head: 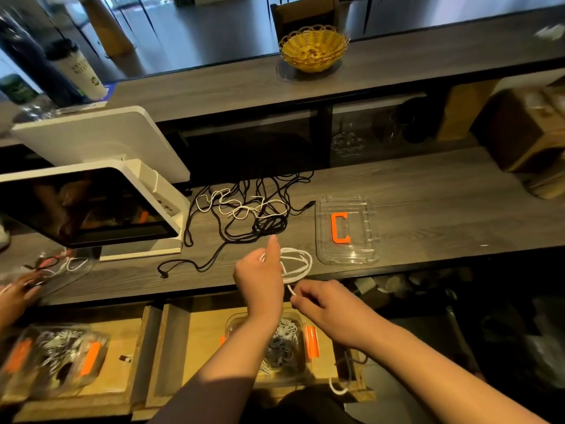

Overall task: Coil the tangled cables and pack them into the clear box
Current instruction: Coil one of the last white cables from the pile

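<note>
Our left hand (260, 272) curls around loops of a white cable (298, 263) at the near edge of the grey wood-grain counter (428, 203), while our right hand (324, 304) pinches the same cable's trailing end just below the edge. A tangle of black and white cables (244, 209) lies behind, beside a clear lid with an orange latch (347, 229). A clear box (275, 344) holding coiled cables sits below our forearms.
</note>
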Tool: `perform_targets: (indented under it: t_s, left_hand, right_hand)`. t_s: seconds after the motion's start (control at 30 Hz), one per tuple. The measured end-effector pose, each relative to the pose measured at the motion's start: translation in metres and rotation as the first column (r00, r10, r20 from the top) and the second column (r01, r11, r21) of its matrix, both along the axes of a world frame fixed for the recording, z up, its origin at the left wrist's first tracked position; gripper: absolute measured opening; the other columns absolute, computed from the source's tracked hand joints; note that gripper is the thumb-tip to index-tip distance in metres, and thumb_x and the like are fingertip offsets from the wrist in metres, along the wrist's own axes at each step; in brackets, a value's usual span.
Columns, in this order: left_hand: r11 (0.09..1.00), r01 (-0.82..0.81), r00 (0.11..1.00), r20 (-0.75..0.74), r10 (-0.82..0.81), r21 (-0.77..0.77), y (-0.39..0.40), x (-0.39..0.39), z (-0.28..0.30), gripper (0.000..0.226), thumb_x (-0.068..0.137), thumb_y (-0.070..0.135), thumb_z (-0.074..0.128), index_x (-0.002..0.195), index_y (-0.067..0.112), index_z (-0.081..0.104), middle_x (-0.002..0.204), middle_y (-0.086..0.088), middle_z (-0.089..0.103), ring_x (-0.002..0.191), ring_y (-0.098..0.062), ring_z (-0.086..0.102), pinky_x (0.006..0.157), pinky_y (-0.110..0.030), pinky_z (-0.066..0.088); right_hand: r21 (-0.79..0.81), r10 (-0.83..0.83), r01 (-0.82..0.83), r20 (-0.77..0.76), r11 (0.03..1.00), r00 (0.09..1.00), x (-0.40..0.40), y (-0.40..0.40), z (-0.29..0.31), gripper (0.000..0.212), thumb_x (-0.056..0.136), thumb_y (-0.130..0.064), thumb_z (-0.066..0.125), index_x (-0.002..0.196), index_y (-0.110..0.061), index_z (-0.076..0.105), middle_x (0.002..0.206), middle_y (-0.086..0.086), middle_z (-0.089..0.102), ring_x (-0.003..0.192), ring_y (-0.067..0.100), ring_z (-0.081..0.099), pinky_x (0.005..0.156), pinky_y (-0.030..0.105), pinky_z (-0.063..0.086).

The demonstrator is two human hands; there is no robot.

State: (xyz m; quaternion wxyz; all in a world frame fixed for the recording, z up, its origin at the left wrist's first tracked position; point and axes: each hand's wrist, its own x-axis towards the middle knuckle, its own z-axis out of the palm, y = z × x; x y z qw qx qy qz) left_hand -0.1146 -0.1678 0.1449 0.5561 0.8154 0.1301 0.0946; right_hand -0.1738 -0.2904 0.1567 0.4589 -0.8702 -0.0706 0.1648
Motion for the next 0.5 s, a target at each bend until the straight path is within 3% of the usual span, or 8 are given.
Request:
perform_targets:
  t_s: [0.07,0.2,0.3,0.4,0.5]
  left_hand:
    - [0.995,0.022,0.999,0.032,-0.025,0.094,-0.004,0.001,-0.004,0.058,0.095,0.031,0.061,0.047,0.002,0.046,0.042,0.002,0.036,0.041,-0.009,0.03,0.044,-0.024,0.021]
    - [0.924,0.184,0.975,0.055,-0.214,0.334,-0.01,0.005,-0.005,0.064,0.095,0.024,0.065,0.044,0.025,0.026,0.04,0.009,0.019,0.039,-0.014,0.027,0.043,-0.024,0.021]
    - [0.829,0.361,0.922,-0.033,-0.385,0.428,-0.013,0.001,-0.011,0.063,0.099,0.025,0.06,0.043,0.026,0.031,0.038,0.008,0.025,0.039,-0.011,0.036,0.045,-0.02,0.028]
    - [0.774,0.512,0.857,-0.166,-0.487,0.372,-0.022,0.003,-0.004,0.062,0.102,0.037,0.052,0.043,0.023,0.042,0.039,0.005,0.035,0.039,-0.008,0.038,0.046,-0.019,0.029]
    - [0.738,0.642,0.761,-0.287,-0.582,0.207,-0.027,0.01,0.006,0.065,0.102,0.05,0.044,0.046,0.017,0.051,0.04,0.005,0.044,0.039,-0.005,0.039,0.049,-0.021,0.032]
  right_hand:
    - [-0.038,0.022,-0.021,0.036,0.999,0.999,-0.002,-0.005,0.001,0.026,0.1,-0.037,0.05,0.083,-0.022,0.062,0.072,-0.002,0.063,0.066,0.011,0.057,0.066,0.036,0.049]
    - [-0.062,-0.02,0.028,0.131,0.998,0.991,0.003,-0.025,0.007,0.022,0.098,-0.032,0.05,0.08,-0.024,0.058,0.07,-0.003,0.06,0.065,0.011,0.055,0.065,0.041,0.049]
    - [-0.102,-0.041,0.059,0.173,0.993,0.984,0.006,-0.038,0.007,0.02,0.098,-0.033,0.05,0.086,-0.023,0.062,0.074,-0.004,0.062,0.069,0.01,0.057,0.068,0.043,0.051]
    - [-0.077,-0.111,0.127,0.185,0.989,0.976,0.012,-0.056,0.007,0.018,0.098,-0.036,0.052,0.093,-0.027,0.067,0.078,-0.006,0.067,0.073,0.005,0.061,0.072,0.04,0.054]
    - [0.008,-0.162,0.163,0.173,0.987,0.972,0.019,-0.069,0.007,0.015,0.096,-0.03,0.058,0.095,-0.024,0.072,0.076,-0.005,0.069,0.07,0.005,0.064,0.071,0.039,0.055]
